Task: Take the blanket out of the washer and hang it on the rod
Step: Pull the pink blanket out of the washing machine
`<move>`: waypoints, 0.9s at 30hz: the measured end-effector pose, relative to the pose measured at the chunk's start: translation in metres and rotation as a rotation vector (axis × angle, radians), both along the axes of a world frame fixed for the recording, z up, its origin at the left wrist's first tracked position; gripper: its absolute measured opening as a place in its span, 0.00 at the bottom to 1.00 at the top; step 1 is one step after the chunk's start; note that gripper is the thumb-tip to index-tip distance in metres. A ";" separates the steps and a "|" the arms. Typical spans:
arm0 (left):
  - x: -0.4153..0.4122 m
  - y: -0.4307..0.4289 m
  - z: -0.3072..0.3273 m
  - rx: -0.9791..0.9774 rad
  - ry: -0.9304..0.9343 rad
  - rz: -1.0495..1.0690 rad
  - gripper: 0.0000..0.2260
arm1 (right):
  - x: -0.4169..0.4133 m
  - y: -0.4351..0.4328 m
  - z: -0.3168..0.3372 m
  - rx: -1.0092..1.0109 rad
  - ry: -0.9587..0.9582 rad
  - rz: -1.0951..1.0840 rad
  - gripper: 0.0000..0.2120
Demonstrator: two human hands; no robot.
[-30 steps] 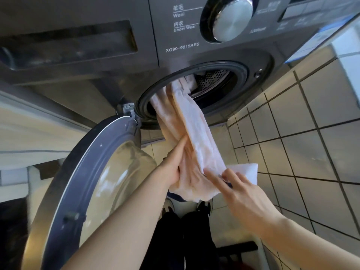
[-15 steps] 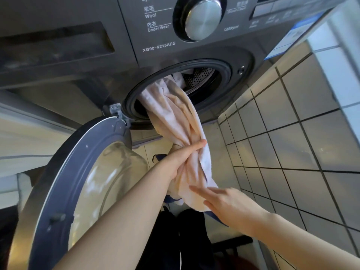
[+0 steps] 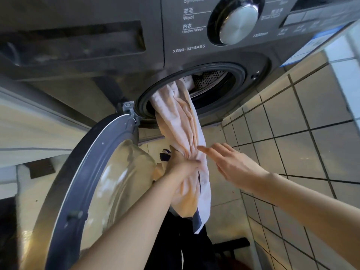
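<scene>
A pale pink blanket hangs out of the round opening of a dark grey front-loading washer, and part of it is still inside the drum. My left hand is shut on the bunched middle of the blanket below the opening. The lower end dangles past it with a dark blue edge. My right hand hovers just right of the blanket, fingers apart and pointing at it, holding nothing. The rod is not in view.
The washer door stands swung open to the left, with its glass bowl facing me. A tiled wall rises close on the right. Dark trousers and shoes are below my hands.
My left hand has closed around the blanket and drawn more of it out of the drum. My right hand has let go of the lower end and moved up beside the cloth.
</scene>
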State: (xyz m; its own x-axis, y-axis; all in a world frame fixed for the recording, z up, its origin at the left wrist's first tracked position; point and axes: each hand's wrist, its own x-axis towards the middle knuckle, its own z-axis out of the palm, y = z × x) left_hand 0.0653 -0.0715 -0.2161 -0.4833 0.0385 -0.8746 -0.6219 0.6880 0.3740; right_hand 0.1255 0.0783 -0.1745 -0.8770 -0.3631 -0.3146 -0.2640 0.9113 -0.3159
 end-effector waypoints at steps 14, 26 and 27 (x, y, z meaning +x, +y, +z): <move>0.022 -0.036 0.016 0.097 0.169 -0.414 0.26 | -0.138 -0.019 -0.029 0.515 0.096 0.787 0.51; 0.041 -0.058 0.034 -0.021 0.499 -0.344 0.26 | -0.194 -0.009 -0.061 0.456 0.028 1.195 0.51; 0.042 -0.060 0.036 -0.009 0.525 -0.309 0.26 | -0.198 -0.006 -0.066 0.402 0.018 1.205 0.50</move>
